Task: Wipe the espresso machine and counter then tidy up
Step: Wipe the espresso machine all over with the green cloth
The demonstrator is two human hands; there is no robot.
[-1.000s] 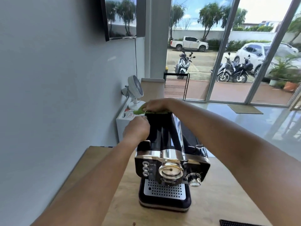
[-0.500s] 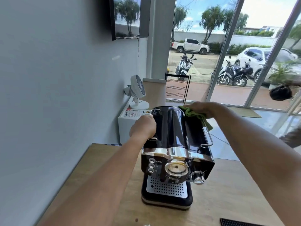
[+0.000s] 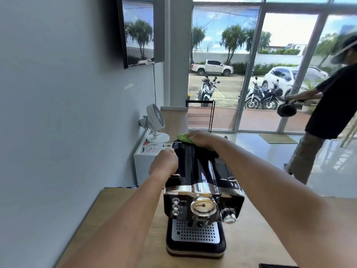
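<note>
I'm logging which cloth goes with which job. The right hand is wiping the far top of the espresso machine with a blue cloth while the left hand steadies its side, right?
Not quite: the cloth is green, not blue, as the head view shows. The rest holds: the right hand presses it on the far top of the espresso machine, and the left hand steadies its side.

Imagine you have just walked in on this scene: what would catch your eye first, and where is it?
The shiny black espresso machine stands mid-counter, with the right hand pressing a green cloth on its far top edge. The left hand grips the machine's left side. Beyond, big windows show parked motorbikes, and a person in black walks past at right.
</note>
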